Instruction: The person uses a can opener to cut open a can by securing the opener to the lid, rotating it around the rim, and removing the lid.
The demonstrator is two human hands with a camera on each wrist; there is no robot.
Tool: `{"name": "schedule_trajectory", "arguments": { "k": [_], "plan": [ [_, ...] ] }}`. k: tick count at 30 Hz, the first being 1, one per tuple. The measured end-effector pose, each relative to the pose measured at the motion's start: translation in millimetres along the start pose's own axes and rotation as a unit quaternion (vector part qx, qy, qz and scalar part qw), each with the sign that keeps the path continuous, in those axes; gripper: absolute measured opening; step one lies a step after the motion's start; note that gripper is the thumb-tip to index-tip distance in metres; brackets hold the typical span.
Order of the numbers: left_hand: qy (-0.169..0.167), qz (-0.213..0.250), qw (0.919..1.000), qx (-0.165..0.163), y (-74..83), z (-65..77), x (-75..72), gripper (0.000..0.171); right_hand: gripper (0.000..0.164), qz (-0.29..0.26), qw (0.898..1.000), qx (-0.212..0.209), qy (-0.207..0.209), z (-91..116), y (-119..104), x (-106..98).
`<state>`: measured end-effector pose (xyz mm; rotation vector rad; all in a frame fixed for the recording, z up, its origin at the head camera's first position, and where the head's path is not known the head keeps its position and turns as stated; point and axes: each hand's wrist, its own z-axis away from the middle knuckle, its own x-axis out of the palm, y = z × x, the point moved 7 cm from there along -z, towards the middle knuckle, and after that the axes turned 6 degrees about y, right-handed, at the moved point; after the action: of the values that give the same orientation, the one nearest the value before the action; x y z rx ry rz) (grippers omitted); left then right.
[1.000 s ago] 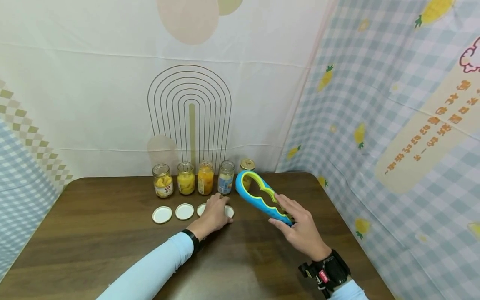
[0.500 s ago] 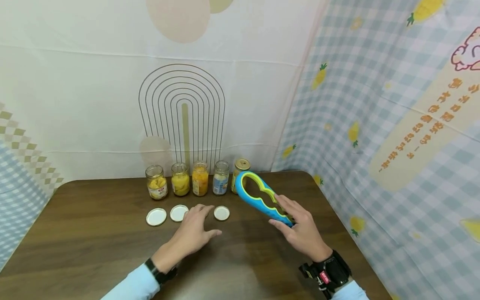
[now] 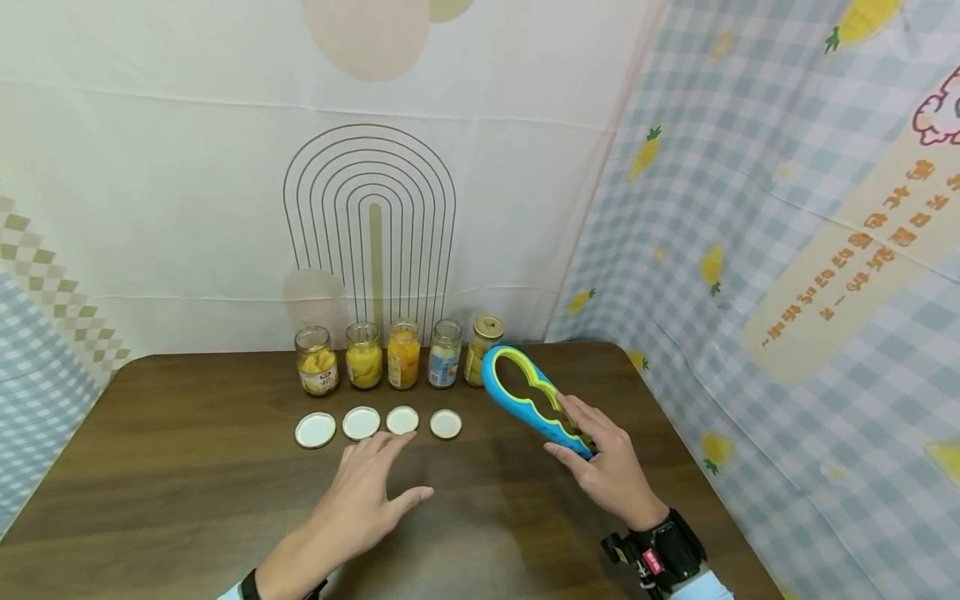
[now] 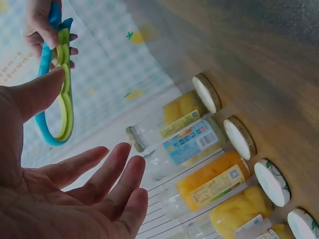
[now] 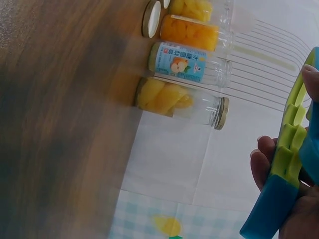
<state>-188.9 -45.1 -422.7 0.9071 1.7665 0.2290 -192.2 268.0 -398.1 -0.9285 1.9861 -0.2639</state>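
Observation:
My right hand (image 3: pixel 611 471) grips a blue-and-green jar opener (image 3: pixel 519 410) by its handles, holding it above the table. My left hand (image 3: pixel 352 504) is over the table in front of the lids, its fingers spread and nothing in it. White-lined jar lids lie in a row: a far-left lid (image 3: pixel 315 430), a second (image 3: pixel 362 423), a third (image 3: pixel 402 420) near the left fingertips, and a right-hand lid (image 3: pixel 446 424). Behind them stand several uncovered glass jars, among them a jar of orange fruit (image 3: pixel 403 358). At the row's right end, a jar of yellow fruit (image 5: pixel 162 97) wears a gold lid (image 3: pixel 489 326).
The jars line the back edge of the brown wooden table (image 3: pixel 187 475). A white cloth (image 3: pixel 187 208) hangs behind it, and a blue checked cloth (image 3: pixel 690 317) hangs along the right side.
My left hand has drawn back from the right-hand lid toward the front left, uncovering the lids, its fingers now spread. My right hand still holds the jar opener in nearly the same place.

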Motion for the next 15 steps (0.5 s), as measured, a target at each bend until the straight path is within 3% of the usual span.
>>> {"name": "schedule_trajectory", "arguments": {
  "k": [7, 15],
  "plan": [
    [0.011, -0.004, 0.9999, 0.004, 2.7, 0.1, -3.1, 0.069, 0.071, -0.001, 1.000, 0.000, 0.004, 0, 0, -1],
    [0.011, 0.029, 0.9990, -0.032, 5.1, -9.9, 13.8, 0.064, 0.072, 0.000, 1.000, -0.001, 0.009, 0, -2, -4]
  ]
}}
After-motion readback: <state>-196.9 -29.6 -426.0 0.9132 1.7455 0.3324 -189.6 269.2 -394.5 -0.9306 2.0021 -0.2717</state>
